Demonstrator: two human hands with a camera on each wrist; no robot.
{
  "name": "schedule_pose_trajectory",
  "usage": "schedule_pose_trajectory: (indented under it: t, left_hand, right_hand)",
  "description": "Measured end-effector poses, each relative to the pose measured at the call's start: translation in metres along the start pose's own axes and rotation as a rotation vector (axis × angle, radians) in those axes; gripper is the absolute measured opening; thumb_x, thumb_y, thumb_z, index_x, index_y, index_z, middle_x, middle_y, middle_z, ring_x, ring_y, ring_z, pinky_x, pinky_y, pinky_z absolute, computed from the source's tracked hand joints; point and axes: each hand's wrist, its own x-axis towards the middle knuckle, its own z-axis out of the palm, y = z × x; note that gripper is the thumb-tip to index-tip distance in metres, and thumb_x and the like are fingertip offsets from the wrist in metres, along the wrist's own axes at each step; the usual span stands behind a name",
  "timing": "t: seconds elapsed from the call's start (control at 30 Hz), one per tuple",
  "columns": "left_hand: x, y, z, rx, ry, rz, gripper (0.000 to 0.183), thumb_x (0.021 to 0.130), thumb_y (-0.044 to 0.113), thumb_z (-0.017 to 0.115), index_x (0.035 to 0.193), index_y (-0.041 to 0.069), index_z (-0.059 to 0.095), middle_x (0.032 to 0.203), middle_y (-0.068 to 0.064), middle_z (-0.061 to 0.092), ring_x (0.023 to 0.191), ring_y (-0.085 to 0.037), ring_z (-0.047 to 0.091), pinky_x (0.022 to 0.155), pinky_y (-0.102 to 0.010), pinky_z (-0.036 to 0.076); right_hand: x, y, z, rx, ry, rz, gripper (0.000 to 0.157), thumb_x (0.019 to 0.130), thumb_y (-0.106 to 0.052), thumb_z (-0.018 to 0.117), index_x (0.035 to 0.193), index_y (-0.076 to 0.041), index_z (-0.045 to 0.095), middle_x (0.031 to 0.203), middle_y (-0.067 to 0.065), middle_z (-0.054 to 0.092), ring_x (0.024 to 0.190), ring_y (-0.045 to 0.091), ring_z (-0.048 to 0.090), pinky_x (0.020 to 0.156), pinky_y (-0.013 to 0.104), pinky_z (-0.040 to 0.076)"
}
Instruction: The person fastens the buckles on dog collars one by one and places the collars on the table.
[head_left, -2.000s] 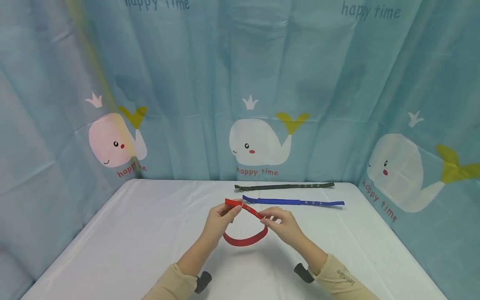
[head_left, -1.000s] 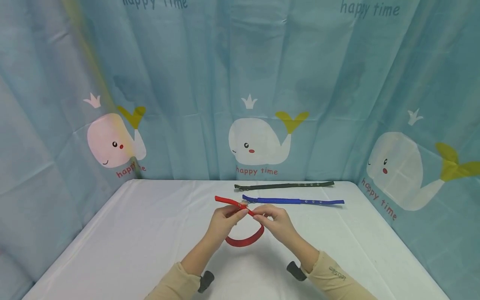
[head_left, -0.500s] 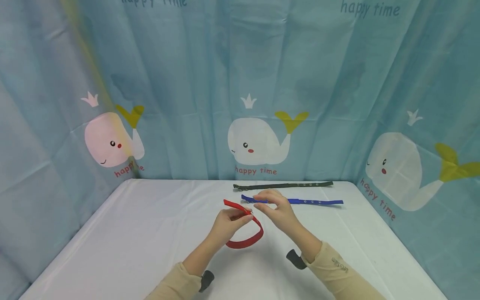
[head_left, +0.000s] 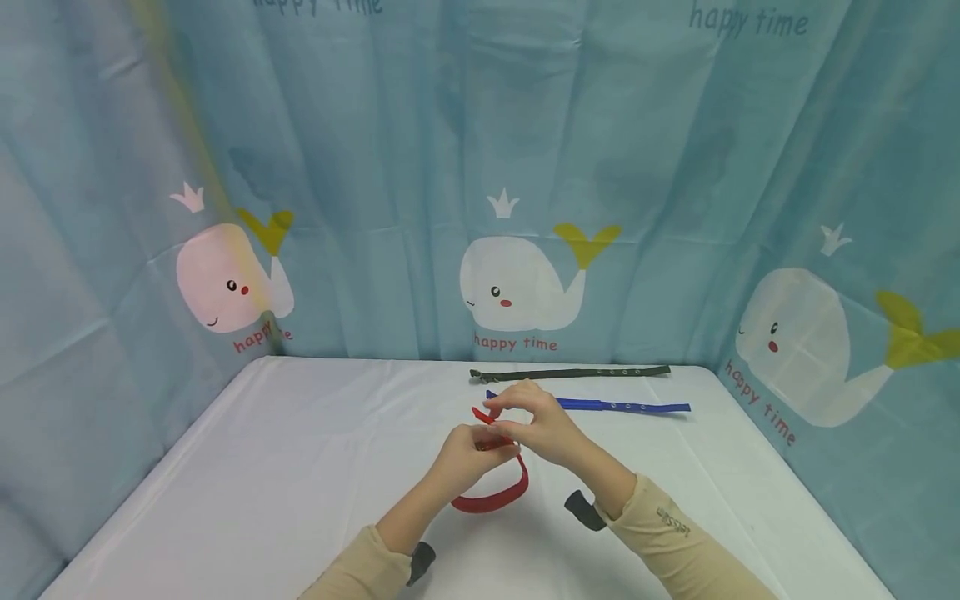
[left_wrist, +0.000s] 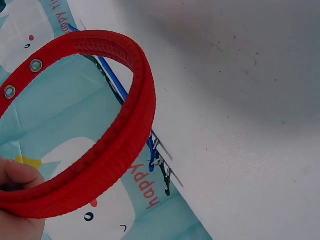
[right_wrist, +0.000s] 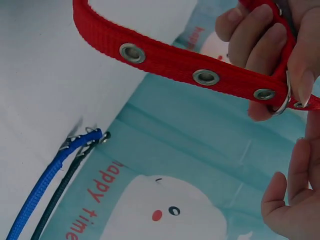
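A red webbing pet collar with metal eyelets hangs in a loop above the table. My left hand grips it at the buckle, the strap passing through the metal frame in the right wrist view. My right hand is just above the left, thumb and forefinger at the strap's free end; they seem to pinch it, though the contact is partly hidden. The padded band of the red collar curves across the left wrist view. Eyelets show along the red strap in the right wrist view.
A blue collar lies straight behind my right hand, its buckle end partly covered. Farther back, a black collar lies along the rear edge of the white table. A whale-print curtain hangs behind and at both sides.
My right hand let go of the strap near the buckle, lifted away open, then came back left to the free end. The left hand keeps its grip and has shifted slightly right and down.
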Motion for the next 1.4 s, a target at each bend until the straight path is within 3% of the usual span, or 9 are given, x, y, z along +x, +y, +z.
schedule_pose_trajectory:
  t: [0.23,0.47,0.63,0.83,1.0,1.17,1.4]
  left_hand:
    - [-0.001,0.000,0.000,0.011,-0.011,-0.032,0.027,0.088,0.021,0.073,0.104,0.000,0.073,0.090,-0.007,0.073,0.086,-0.022,0.069,0.076,-0.036,0.056]
    - [0.000,0.000,0.000,0.078,-0.042,-0.016,0.025,0.087,0.019,0.073,0.103,0.000,0.073,0.090,-0.007,0.073,0.084,-0.021,0.068,0.074,-0.033,0.056]
    - [0.000,0.001,0.001,0.136,-0.028,-0.015,0.027,0.085,0.019,0.075,0.104,0.000,0.073,0.090,-0.006,0.072,0.082,-0.020,0.066,0.075,-0.037,0.056]
    - [-0.001,-0.005,0.000,0.080,0.029,-0.065,0.031,0.084,0.021,0.076,0.109,0.004,0.070,0.096,-0.006,0.070,0.087,-0.022,0.063,0.077,-0.040,0.055]
    - [-0.003,-0.009,-0.003,0.016,0.152,-0.105,0.029,0.084,0.021,0.077,0.106,0.005,0.069,0.090,-0.002,0.065,0.085,-0.019,0.059,0.073,-0.035,0.054]
    - [-0.005,-0.006,-0.006,-0.015,0.213,-0.129,0.030,0.083,0.020,0.078,0.107,0.004,0.070,0.089,-0.003,0.066,0.085,-0.019,0.059,0.072,-0.034,0.054]
    - [-0.004,-0.005,-0.007,-0.039,0.225,-0.126,0.030,0.084,0.022,0.077,0.107,0.005,0.070,0.095,-0.005,0.068,0.088,-0.021,0.061,0.075,-0.036,0.054]
  right_hand:
    - [0.000,0.001,-0.002,0.006,-0.075,0.019,0.022,0.088,-0.009,0.070,0.110,-0.004,0.071,0.105,0.005,0.065,0.105,0.022,0.050,0.083,0.036,0.045]
    - [0.001,0.003,-0.003,0.089,-0.044,0.031,0.015,0.089,-0.007,0.067,0.103,-0.003,0.069,0.104,0.008,0.065,0.099,0.023,0.055,0.082,0.037,0.045]
    - [0.004,0.000,-0.006,0.210,-0.033,0.123,0.018,0.093,-0.008,0.063,0.108,0.001,0.065,0.106,0.015,0.067,0.096,0.028,0.060,0.084,0.038,0.050]
    - [0.001,0.003,-0.006,0.299,0.077,0.154,0.023,0.096,-0.007,0.060,0.116,0.003,0.061,0.103,0.016,0.069,0.100,0.023,0.066,0.095,0.045,0.048]
    - [-0.004,0.009,-0.006,0.212,0.202,0.133,0.026,0.092,-0.002,0.063,0.117,0.006,0.064,0.100,0.017,0.069,0.094,0.022,0.067,0.089,0.038,0.052]
    - [-0.006,0.012,-0.007,0.134,0.192,0.037,0.029,0.090,0.002,0.065,0.118,0.006,0.065,0.101,0.016,0.069,0.096,0.028,0.064,0.084,0.035,0.053]
    - [-0.010,0.013,-0.002,0.265,0.140,0.062,0.029,0.093,0.001,0.060,0.121,0.009,0.061,0.105,0.021,0.068,0.103,0.019,0.065,0.091,0.035,0.050]
